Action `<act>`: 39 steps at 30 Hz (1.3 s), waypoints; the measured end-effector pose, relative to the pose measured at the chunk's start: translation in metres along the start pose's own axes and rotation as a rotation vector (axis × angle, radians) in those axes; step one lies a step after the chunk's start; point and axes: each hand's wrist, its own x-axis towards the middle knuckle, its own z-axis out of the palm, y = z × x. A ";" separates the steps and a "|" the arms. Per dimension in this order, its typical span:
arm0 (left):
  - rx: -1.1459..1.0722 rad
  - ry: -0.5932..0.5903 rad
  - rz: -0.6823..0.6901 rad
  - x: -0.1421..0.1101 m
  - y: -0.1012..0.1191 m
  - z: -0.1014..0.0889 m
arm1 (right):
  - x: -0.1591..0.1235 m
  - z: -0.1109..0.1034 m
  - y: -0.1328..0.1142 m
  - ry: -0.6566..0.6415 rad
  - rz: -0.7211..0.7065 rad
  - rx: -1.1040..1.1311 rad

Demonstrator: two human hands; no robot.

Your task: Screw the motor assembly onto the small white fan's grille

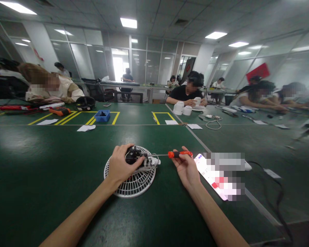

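A round white fan grille lies flat on the green table. On top of it sits a black fan motor with grey wires and a white part at its right. My left hand is closed around the motor, thumb on the near side. In my right hand is a screwdriver with a red and black handle. Its shaft points left, level, and the tip reaches the motor assembly; the exact contact point is too small to make out.
A lit phone lies right of my right hand, with a black cable beyond. Farther off are a blue bin, paper slips and an orange tool. Across the table a co-worker handles white parts.
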 end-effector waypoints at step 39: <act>-0.002 0.011 0.015 0.000 -0.002 0.000 | -0.004 0.007 -0.007 0.018 -0.005 0.043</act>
